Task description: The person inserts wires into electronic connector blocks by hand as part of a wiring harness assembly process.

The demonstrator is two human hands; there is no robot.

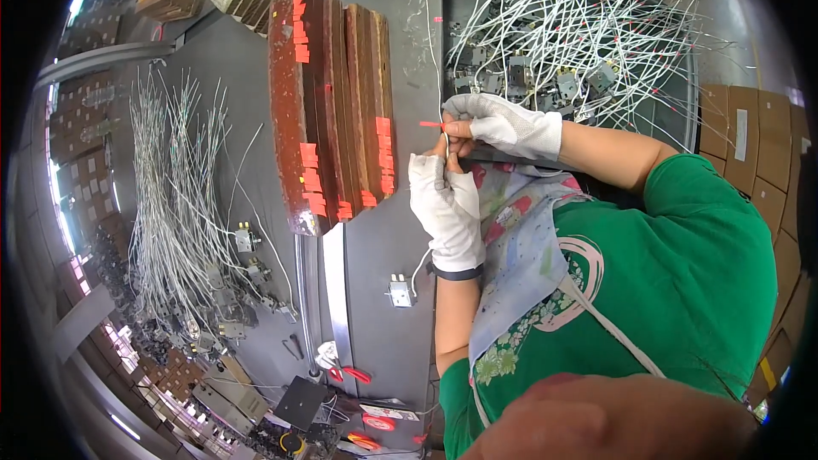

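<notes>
My left hand (pixel 445 204), in a white fingerless glove, is raised in front of my chest and pinches a thin white wire (pixel 423 257). My right hand (pixel 503 123), also gloved, meets it from above, and its fingertips grip the same wire at its top end, where a small red tag (pixel 429 124) sticks out. The wire hangs down to a small grey metal part (pixel 399 291) lying on the grey table (pixel 383 230).
Brown boards with red tags (pixel 332 102) lie beside my hands. A bundle of white wires with metal parts (pixel 183 204) spreads at the left. A tangled pile of wired parts (pixel 579 34) fills the upper right. Red-handled cutters (pixel 349 372) lie below. Cardboard boxes (pixel 754 145) stand at the right.
</notes>
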